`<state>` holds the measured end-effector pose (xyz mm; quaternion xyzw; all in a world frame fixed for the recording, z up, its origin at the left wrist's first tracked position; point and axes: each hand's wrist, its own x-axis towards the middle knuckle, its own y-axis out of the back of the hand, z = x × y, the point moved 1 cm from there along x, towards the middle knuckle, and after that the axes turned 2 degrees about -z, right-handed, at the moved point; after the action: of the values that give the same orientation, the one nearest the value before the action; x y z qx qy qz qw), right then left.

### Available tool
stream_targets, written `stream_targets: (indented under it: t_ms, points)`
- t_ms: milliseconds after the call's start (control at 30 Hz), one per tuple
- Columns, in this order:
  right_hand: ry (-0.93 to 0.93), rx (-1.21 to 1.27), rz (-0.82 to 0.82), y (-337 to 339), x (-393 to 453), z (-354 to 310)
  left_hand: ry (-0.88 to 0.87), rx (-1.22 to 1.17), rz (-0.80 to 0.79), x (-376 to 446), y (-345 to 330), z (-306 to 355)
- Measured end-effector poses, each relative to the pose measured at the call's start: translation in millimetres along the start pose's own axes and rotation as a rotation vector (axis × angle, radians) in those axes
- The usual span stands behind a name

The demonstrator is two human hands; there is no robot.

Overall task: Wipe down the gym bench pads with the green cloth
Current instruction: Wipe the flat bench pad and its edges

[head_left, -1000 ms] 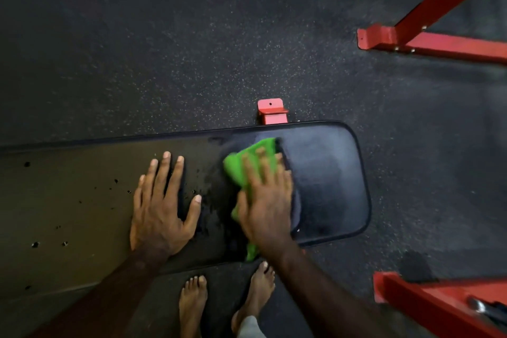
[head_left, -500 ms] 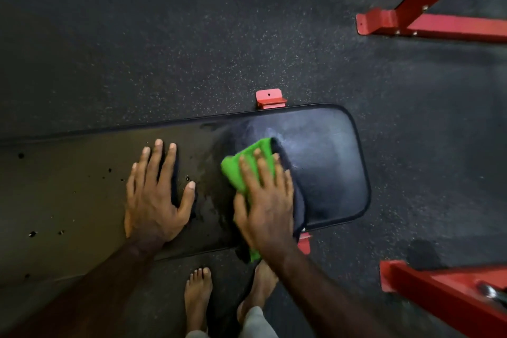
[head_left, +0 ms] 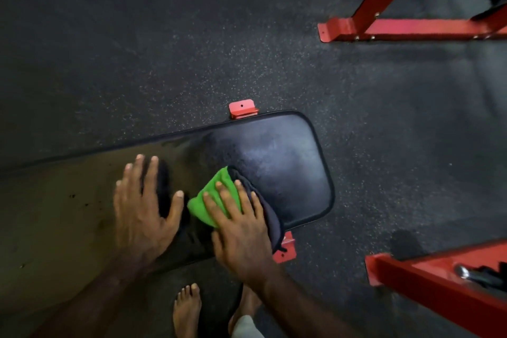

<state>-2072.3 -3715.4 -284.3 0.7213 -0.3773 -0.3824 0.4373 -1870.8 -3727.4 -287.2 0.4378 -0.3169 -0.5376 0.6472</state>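
- Now my right hand [head_left: 241, 230] presses flat, fingers straight, on the green cloth [head_left: 210, 202], which lies on the bench pad [head_left: 288, 170].
- Just left of it, my left hand [head_left: 142, 208] rests spread and released on the pad, holding nothing.
- Below my hands, my bare feet [head_left: 186, 310] stand on the floor [head_left: 137, 49].

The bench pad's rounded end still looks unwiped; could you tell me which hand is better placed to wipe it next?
Right. The right hand already presses the green cloth on the bench pad beside that end; the left hand lies flat and bare, farther away.
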Motion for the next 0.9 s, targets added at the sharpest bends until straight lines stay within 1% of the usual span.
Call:
stream_targets:
  t_ms: [33, 67, 100, 167, 233, 267, 300, 333, 367, 400, 433, 467, 500, 533, 600, 633, 667, 700, 733, 767, 800, 833, 867, 900]
  points:
    - [0.066, -0.027, -0.003, 2.3, -2.5, 14.4, -0.027, -0.016, -0.004, 0.2, -4.6, 13.2]
    - [0.043, -0.042, 0.025, 4.4, -3.9, 33.3, -0.049, -0.03, -0.012, 1.0, -10.5, 25.5]
    - [-0.056, -0.039, 0.076, 9.2, -4.9, 54.3, -0.064, -0.041, -0.026, 1.4, -17.1, 37.0]
    - [-0.37, 0.015, 0.223, 24.5, -6.5, 93.1, -0.092, -0.057, -0.048, 2.7, -31.0, 57.7]
    - [-0.621, 0.085, 0.311, 29.2, -3.7, 99.0, -0.138, -0.065, -0.067, 4.0, -44.1, 75.3]
    - [-0.682, 0.085, 0.311, 27.4, -0.8, 92.1, -0.157, -0.07, -0.079, 4.3, -51.3, 83.4]
    - [-0.661, 0.08, 0.286, 23.2, -0.1, 80.0, -0.168, -0.071, -0.09, 3.4, -57.0, 88.2]
    - [-0.557, 0.071, 0.233, 19.5, -1.5, 69.8, -0.17, -0.071, -0.101, 2.6, -62.3, 92.7]
    - [-0.405, 0.063, 0.166, 17.4, -3.9, 62.2, -0.166, -0.068, -0.113, 0.9, -65.3, 94.6]
    - [-0.254, 0.054, 0.109, 19.7, -6.0, 62.9, -0.161, -0.06, -0.122, -0.2, -67.4, 95.3]
    - [-0.146, 0.043, 0.081, 25.2, -4.7, 72.9, -0.155, -0.047, -0.124, -0.3, -69.0, 95.7]
    - [-0.117, 0.016, 0.091, 28.3, -1.8, 87.6, -0.146, -0.033, -0.12, -0.8, -69.1, 95.4]
    - [-0.181, -0.013, 0.133, 31.1, 4.8, 103.5, -0.135, -0.022, -0.114, -0.3, -69.4, 96.0]
    - [-0.33, 0.0, 0.192, 36.7, 14.5, 118.1, -0.126, -0.015, -0.11, -0.7, -69.1, 96.6]
    - [-0.687, 0.173, 0.344, 50.3, 41.2, 143.6, -0.119, -0.007, -0.117, -1.3, -69.6, 97.4]
    - [-0.783, 0.252, 0.387, 56.3, 55.2, 146.6, -0.122, -0.007, -0.118, -1.4, -70.5, 97.3]
    - [-0.793, 0.263, 0.384, 60.5, 67.9, 143.1, -0.124, -0.009, -0.113, -1.1, -71.2, 96.5]
    - [-0.712, 0.19, 0.34, 61.3, 76.5, 135.4, -0.125, -0.007, -0.106, -1.1, -71.6, 95.9]
    - [-0.551, 0.089, 0.262, 60.0, 78.7, 124.6, -0.125, -0.009, -0.1, -2.4, -72.0, 95.5]
    - [-0.345, 0.007, 0.174, 58.1, 78.2, 115.1, -0.122, -0.012, -0.096, -2.1, -72.0, 96.7]
    - [-0.15, -0.036, 0.098, 56.6, 76.4, 110.0, -0.118, -0.013, -0.09, -2.0, -71.9, 97.1]
    - [-0.006, -0.051, 0.055, 59.4, 79.7, 112.7, -0.114, -0.01, -0.085, -1.5, -71.3, 96.5]
    - [0.046, -0.068, 0.064, 61.2, 85.8, 123.9, -0.118, -0.01, -0.082, -1.3, -71.9, 97.1]
    - [0.004, -0.076, 0.099, 63.7, 93.3, 135.7, -0.123, -0.007, -0.082, -1.5, -72.5, 97.4]
